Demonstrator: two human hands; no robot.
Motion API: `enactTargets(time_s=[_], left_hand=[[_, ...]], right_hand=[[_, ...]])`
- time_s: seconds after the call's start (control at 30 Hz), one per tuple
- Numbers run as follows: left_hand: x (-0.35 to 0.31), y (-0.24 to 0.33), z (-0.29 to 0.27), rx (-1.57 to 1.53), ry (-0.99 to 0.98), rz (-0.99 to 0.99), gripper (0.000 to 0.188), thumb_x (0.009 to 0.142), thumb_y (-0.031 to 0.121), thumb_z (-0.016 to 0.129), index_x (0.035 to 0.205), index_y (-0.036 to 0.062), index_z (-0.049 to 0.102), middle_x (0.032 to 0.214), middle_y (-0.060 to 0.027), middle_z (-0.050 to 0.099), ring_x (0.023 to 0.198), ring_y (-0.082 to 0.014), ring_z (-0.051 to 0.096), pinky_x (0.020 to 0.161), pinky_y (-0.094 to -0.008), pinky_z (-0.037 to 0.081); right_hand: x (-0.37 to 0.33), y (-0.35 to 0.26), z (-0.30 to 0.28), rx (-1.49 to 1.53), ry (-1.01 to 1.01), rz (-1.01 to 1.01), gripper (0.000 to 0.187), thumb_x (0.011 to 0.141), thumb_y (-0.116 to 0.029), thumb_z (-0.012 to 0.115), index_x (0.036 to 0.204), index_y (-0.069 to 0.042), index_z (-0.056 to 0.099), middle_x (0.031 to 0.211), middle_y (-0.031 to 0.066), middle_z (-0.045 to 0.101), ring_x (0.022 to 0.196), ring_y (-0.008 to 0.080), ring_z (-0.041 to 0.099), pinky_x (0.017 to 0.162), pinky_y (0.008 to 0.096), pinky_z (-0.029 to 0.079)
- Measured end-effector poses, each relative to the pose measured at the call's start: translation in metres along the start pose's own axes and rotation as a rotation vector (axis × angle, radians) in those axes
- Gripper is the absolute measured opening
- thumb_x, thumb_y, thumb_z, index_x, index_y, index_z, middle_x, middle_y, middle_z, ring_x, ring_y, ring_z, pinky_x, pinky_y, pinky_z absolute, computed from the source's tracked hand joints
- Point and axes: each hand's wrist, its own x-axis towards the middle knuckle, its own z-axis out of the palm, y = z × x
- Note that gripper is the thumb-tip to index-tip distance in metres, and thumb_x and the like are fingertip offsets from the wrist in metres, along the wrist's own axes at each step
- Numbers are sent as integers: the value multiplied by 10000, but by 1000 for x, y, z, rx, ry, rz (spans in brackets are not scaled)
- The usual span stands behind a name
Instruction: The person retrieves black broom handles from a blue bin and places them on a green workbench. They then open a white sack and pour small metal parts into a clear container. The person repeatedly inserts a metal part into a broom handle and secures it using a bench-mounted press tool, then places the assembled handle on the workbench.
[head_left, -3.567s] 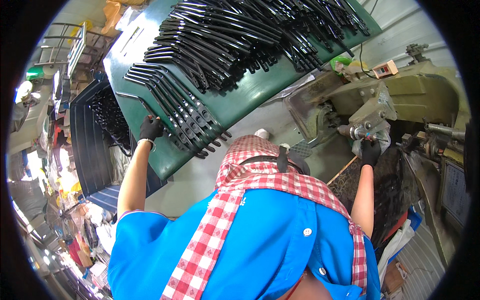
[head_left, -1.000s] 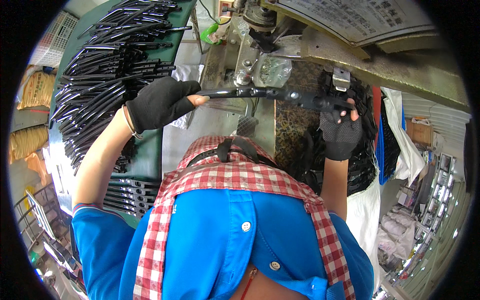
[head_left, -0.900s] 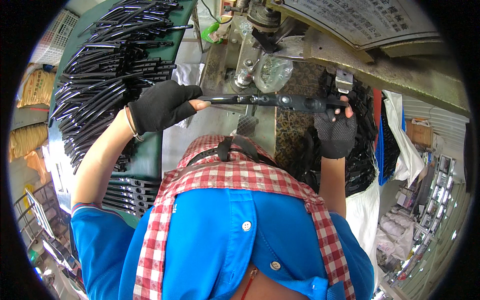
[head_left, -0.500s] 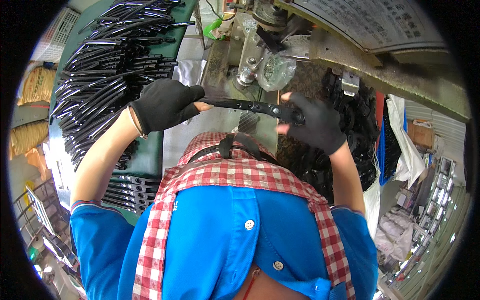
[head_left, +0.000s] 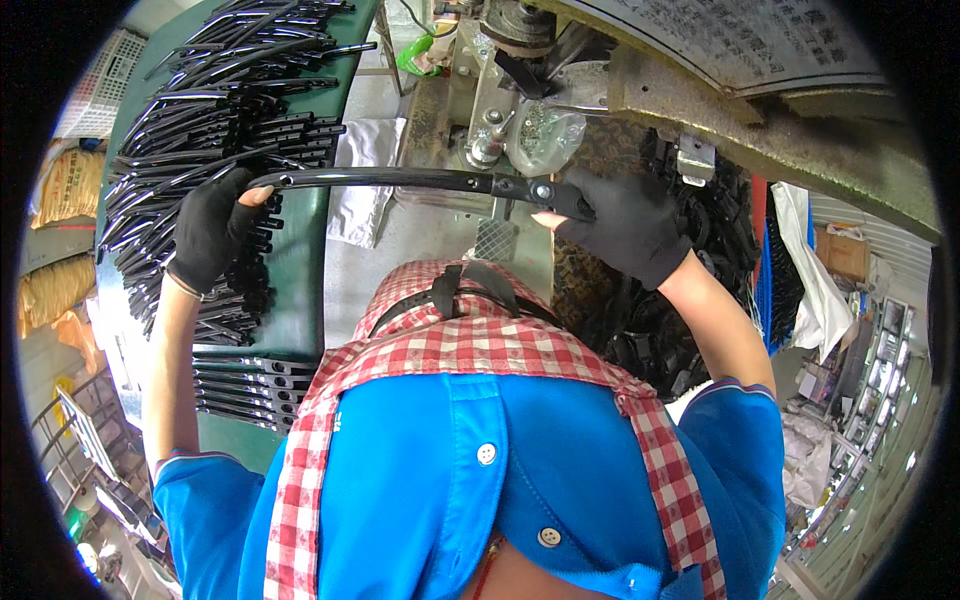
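Note:
A long, slightly curved black metal tube is stretched across in front of my apron. My left hand, in a black fingerless glove, is closed on its left end, the thumb along the tube. At the tube's right end sits a flat black bracket with a silver rivet. My right hand, gloved alike and slightly blurred, grips the bracket end, thumb below; part of the bracket is hidden under the fingers. Behind my left hand lies a heap of similar black tubes on a green table.
A machine with a metal arm stands beyond the tube, near a clear bag of small parts. Black parts are heaped beside my right hand. Tubes with brackets lie lined up at the near left. A large metal panel overhangs the far right.
My left hand has moved left, from nearer the middle of the tube to its far end, so more of the tube shows. My right hand has closed on the bracket end.

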Motion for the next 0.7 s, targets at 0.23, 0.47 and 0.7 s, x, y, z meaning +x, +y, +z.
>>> enactTargets(time_s=[0.23, 0.47, 0.7], left_hand=[[1, -3, 10, -21, -80, -107, 402, 936, 386, 505, 836, 7, 596, 589, -170, 509, 539, -314, 522, 526, -373, 384], [30, 7, 3, 110, 178, 24, 384, 925, 394, 522, 824, 29, 588, 610, -160, 554, 570, -339, 569, 517, -370, 408], [53, -16, 15, 128, 248, 112, 360, 908, 407, 545, 852, 54, 586, 650, -185, 547, 616, -378, 554, 523, -397, 399]], right_hand=[[12, 2, -1, -171, 62, -57, 394, 704, -414, 744, 936, -112, 645, 664, 123, 621, 611, 319, 617, 551, 399, 465], [31, 33, -6, 42, 0, 72, 388, 823, -338, 703, 1053, -36, 628, 877, 99, 646, 788, 166, 582, 735, 305, 461], [42, 40, -12, 167, -110, 66, 664, 853, -631, 486, 1229, -86, 536, 1189, 150, 592, 1111, 307, 555, 970, 398, 414]])
